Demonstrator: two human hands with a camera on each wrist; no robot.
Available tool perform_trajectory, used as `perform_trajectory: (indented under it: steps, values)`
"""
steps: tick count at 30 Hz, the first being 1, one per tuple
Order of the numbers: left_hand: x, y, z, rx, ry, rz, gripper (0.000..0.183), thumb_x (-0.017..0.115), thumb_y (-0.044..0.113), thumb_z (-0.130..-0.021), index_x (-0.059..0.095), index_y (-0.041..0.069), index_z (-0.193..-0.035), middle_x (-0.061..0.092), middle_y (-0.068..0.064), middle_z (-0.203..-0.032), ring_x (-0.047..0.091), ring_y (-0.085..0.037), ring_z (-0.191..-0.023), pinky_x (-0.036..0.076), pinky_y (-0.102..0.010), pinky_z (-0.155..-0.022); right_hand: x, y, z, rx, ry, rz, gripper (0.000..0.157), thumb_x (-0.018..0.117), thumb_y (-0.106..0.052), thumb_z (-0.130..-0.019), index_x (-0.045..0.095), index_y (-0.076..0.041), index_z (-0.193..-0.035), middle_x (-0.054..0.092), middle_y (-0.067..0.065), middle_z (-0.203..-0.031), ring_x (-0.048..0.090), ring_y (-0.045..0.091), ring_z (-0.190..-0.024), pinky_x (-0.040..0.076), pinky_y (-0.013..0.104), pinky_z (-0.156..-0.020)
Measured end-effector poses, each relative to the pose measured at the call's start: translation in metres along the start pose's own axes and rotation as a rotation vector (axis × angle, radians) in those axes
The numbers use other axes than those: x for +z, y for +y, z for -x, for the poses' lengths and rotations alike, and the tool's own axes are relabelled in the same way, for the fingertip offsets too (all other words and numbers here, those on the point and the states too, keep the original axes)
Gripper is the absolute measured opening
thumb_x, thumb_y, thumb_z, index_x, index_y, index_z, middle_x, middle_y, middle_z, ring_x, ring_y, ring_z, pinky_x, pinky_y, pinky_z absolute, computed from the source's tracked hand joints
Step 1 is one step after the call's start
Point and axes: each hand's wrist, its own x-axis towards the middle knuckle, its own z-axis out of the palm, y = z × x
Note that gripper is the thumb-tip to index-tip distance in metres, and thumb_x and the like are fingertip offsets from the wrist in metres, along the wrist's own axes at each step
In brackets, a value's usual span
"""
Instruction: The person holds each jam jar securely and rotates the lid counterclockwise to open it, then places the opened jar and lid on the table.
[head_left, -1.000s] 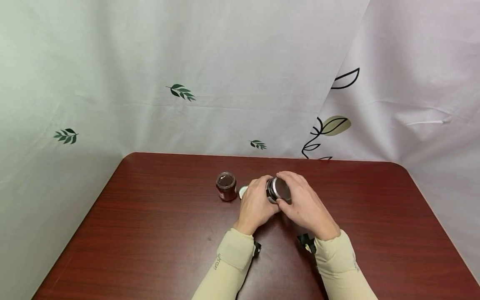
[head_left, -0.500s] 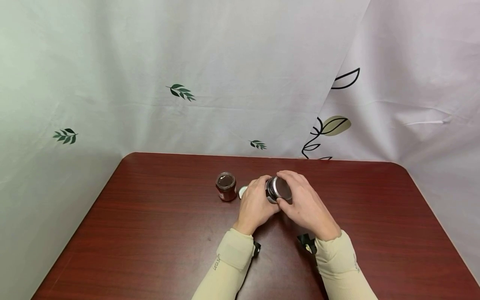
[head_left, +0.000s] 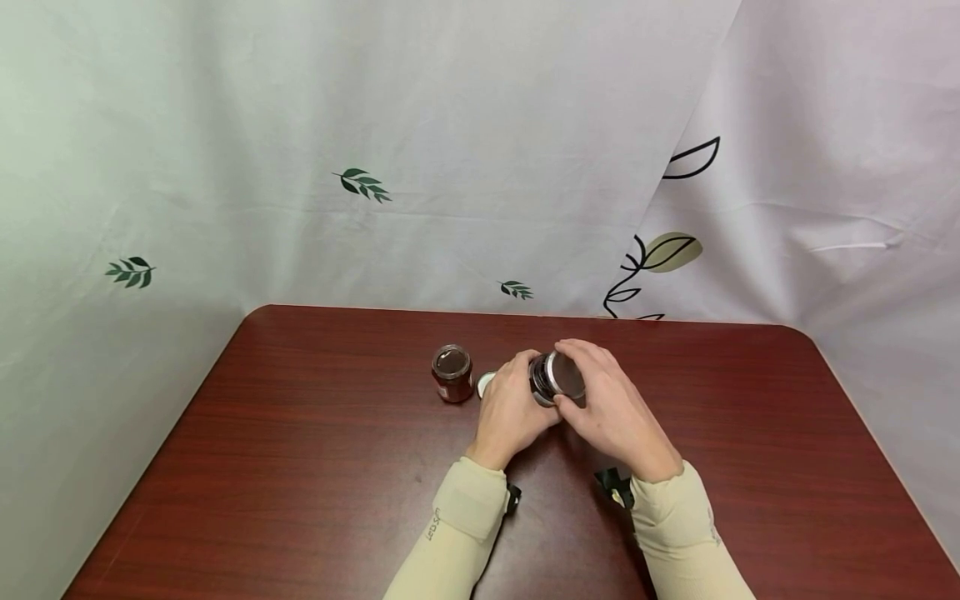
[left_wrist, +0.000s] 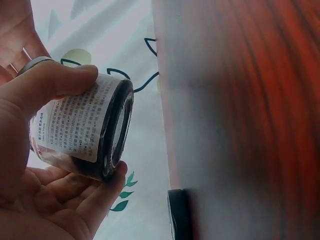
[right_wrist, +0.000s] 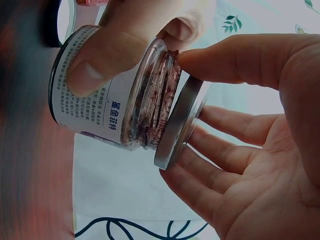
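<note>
My left hand (head_left: 513,412) grips a glass jar (right_wrist: 100,95) with a white printed label, fingers and thumb wrapped round its body. The jar is tilted, its base (left_wrist: 120,131) facing right in the left wrist view. A lid (right_wrist: 181,122) with a silver rim is held by my right hand (head_left: 617,407) between thumb and fingers. It sits askew at the jar's mouth, with a gap on the thumb side. Dark red residue shows on the threaded neck (right_wrist: 159,95). From the head, the lid's dark top (head_left: 567,377) is partly covered by my right hand.
On the brown table (head_left: 315,450), a second jar (head_left: 452,377) with dark contents stands uncovered left of my hands. Beside it lies a loose lid (head_left: 486,384), pale inside up, partly hidden by my left hand. A white patterned curtain (head_left: 450,208) hangs behind the table.
My right hand has drawn the lid slightly right, away from the jar held in my left hand, and more of the jar's neck shows. The second jar and loose lid stay put.
</note>
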Motion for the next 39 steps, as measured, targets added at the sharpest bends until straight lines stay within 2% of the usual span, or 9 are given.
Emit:
perform_trajectory:
  steps: [16,39]
  values:
    - [0.0010,-0.0018,0.0008,-0.013,0.010,0.025,0.073,0.089,0.036,-0.066,0.059,0.006,-0.126,0.069,-0.007,-0.110,0.067,-0.022,-0.100,0.054,-0.040,-0.083,-0.0020,0.0003,0.0006,-0.004,0.039,-0.017,0.063,0.074,-0.002,-0.075,0.055,0.001,-0.136,0.054,0.016,-0.136,0.048,0.032,-0.127,0.040,0.047,-0.105]
    - [0.0025,-0.0033,0.0001,-0.042,0.004,0.080,0.074,0.085,0.030,-0.065,0.056,0.005,-0.129,0.068,-0.007,-0.112,0.067,-0.023,-0.097,0.054,-0.039,-0.083,-0.0094,0.0055,0.0017,0.061,0.028,-0.034,0.064,0.070,0.000,-0.076,0.053,-0.003,-0.138,0.050,0.014,-0.138,0.048,0.030,-0.127,0.041,0.048,-0.102]
